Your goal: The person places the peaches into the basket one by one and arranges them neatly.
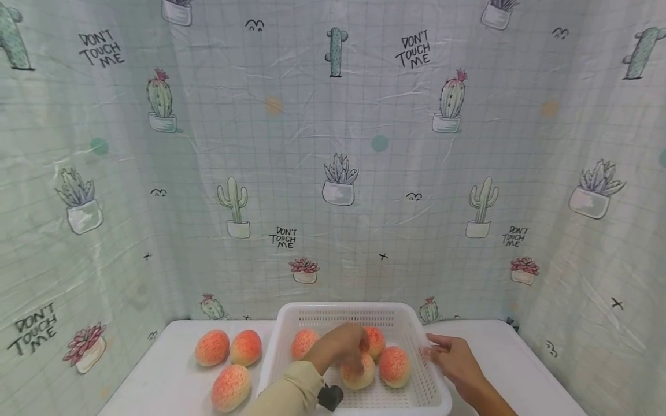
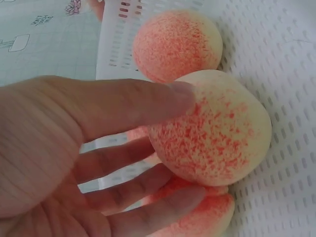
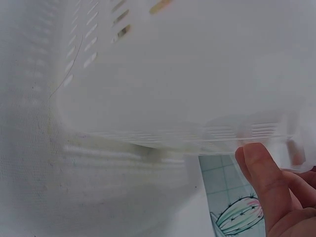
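A white perforated plastic basket (image 1: 437,398) stands on the table with several red-speckled, pale yellow peaches inside. My left hand (image 1: 340,344) reaches into it and holds one peach (image 2: 227,138), thumb on its upper side and fingers around the far side. Close around that one are a peach at the back (image 1: 375,342), another to the right (image 1: 395,367) and one by the left wall (image 1: 304,344). At the basket's right side, my right hand (image 1: 460,364) grips the rim. The right wrist view shows its fingers (image 3: 264,173) against the basket wall.
Left of the basket, three more peaches lie on the white table (image 1: 171,370): one at the back left (image 1: 212,348), one beside it (image 1: 246,347) and one nearer (image 1: 231,387). A cactus-print curtain (image 1: 338,231) hangs behind and along both sides.
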A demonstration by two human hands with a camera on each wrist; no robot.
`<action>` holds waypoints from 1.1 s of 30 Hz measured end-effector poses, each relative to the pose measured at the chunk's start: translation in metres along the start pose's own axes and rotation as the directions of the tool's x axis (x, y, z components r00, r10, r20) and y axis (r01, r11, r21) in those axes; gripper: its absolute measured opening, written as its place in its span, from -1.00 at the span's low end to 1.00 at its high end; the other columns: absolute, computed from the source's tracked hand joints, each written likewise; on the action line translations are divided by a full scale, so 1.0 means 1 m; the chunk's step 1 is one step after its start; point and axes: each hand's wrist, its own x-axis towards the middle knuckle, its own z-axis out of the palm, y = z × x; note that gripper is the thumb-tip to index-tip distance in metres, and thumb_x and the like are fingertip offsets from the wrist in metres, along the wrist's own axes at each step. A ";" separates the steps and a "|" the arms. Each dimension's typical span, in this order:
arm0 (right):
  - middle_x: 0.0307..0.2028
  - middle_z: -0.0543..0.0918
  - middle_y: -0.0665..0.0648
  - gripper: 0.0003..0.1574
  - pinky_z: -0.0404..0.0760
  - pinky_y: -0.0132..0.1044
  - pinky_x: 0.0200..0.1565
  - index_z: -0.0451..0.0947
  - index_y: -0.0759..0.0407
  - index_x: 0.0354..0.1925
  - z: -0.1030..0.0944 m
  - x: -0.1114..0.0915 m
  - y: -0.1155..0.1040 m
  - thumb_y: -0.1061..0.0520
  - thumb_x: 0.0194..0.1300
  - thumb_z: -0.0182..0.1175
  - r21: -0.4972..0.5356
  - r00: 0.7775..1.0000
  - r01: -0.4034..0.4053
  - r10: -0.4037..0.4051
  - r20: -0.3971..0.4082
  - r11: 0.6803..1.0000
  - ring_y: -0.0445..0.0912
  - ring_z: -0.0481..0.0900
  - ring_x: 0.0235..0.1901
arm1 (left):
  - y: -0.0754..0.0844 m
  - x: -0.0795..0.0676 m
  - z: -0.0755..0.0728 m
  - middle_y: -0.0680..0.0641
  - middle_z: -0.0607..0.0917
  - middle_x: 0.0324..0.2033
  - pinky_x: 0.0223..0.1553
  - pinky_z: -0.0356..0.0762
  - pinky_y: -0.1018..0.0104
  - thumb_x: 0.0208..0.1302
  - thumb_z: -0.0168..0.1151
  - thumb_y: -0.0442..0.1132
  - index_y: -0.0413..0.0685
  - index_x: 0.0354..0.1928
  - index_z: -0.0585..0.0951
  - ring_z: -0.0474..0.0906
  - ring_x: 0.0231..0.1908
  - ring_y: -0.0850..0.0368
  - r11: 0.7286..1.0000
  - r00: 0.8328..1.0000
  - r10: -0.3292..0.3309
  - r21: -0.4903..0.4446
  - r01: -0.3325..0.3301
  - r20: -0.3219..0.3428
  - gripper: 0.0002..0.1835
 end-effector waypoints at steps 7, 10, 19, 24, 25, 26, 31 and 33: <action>0.16 0.66 0.50 -0.35 0.77 0.08 0.04 0.40 0.50 0.36 0.005 0.002 -0.002 0.23 0.41 0.27 -0.013 1.000 0.011 -0.011 0.017 1.000 0.24 0.74 0.06 | -0.011 -0.021 -0.025 -0.10 0.76 0.05 -0.03 0.72 0.11 -0.04 0.63 -0.27 -0.09 0.04 0.73 0.70 -0.02 -0.01 0.989 1.000 0.000 -0.146 -0.004 -0.023 -0.49; 0.17 0.65 0.51 -0.35 0.77 0.08 0.03 0.41 0.50 0.36 0.007 0.003 -0.002 0.22 0.41 0.27 -0.027 1.000 0.008 -0.007 0.017 1.000 0.27 0.72 0.09 | -0.020 -0.036 -0.042 -0.16 0.75 0.10 0.15 0.66 -0.04 -0.03 0.62 -0.21 -0.09 0.06 0.73 0.66 0.16 -0.16 0.981 0.998 0.028 -0.192 -0.038 -0.055 -0.47; 0.17 0.64 0.52 -0.31 0.79 0.03 0.00 0.40 0.50 0.37 0.007 0.002 0.000 0.19 0.40 0.29 -0.026 1.000 0.007 -0.006 0.025 1.000 0.23 0.74 0.05 | -0.067 -0.092 -0.084 -0.13 0.72 0.17 0.19 0.63 -0.16 0.05 0.58 -0.16 -0.09 0.17 0.68 0.59 0.22 -0.27 0.947 0.987 -0.016 -0.319 -0.037 -0.162 -0.42; 0.22 0.60 0.53 -0.30 0.78 0.07 0.01 0.37 0.49 0.39 0.002 0.000 0.002 0.17 0.43 0.27 -0.034 0.999 -0.005 0.006 0.036 0.999 0.26 0.72 0.09 | -0.102 -0.122 -0.094 -0.13 0.71 0.17 0.21 0.62 -0.18 0.07 0.60 -0.14 -0.06 0.19 0.66 0.58 0.25 -0.24 0.923 0.961 -0.156 -0.380 0.060 -0.227 -0.40; 0.23 0.60 0.53 -0.31 0.78 0.07 0.02 0.37 0.49 0.39 0.001 0.000 0.002 0.17 0.43 0.26 -0.037 0.999 -0.007 0.008 0.038 0.999 0.26 0.71 0.10 | -0.110 -0.129 -0.094 -0.13 0.72 0.16 0.21 0.62 -0.20 0.06 0.61 -0.14 -0.07 0.18 0.66 0.59 0.24 -0.23 0.919 0.953 -0.186 -0.386 0.082 -0.239 -0.40; 0.24 0.59 0.53 -0.30 0.77 0.08 0.03 0.36 0.48 0.40 0.000 0.000 0.001 0.17 0.44 0.26 -0.043 0.999 -0.009 0.011 0.040 0.999 0.27 0.70 0.11 | -0.118 -0.136 -0.093 -0.12 0.72 0.15 0.21 0.61 -0.21 0.06 0.61 -0.13 -0.07 0.18 0.66 0.60 0.23 -0.22 0.913 0.944 -0.219 -0.392 0.109 -0.247 -0.40; 0.27 0.55 0.54 -0.27 0.79 0.05 0.01 0.33 0.48 0.42 -0.003 0.000 0.000 0.15 0.44 0.26 -0.053 0.998 0.004 -0.001 0.058 0.999 0.23 0.72 0.08 | -0.160 -0.165 -0.076 -0.14 0.73 0.12 0.22 0.62 -0.19 0.07 0.62 -0.15 -0.13 0.17 0.66 0.62 0.21 -0.20 0.883 0.900 -0.338 -0.424 0.201 -0.276 -0.40; 0.28 0.54 0.55 -0.26 0.80 0.04 -0.02 0.31 0.48 0.42 -0.004 0.000 -0.001 0.14 0.45 0.27 -0.050 0.998 0.007 -0.003 0.065 0.999 0.21 0.73 0.06 | -0.175 -0.172 -0.063 -0.16 0.73 0.14 0.21 0.63 -0.17 0.07 0.62 -0.15 -0.15 0.18 0.66 0.61 0.21 -0.21 0.871 0.884 -0.373 -0.433 0.230 -0.281 -0.39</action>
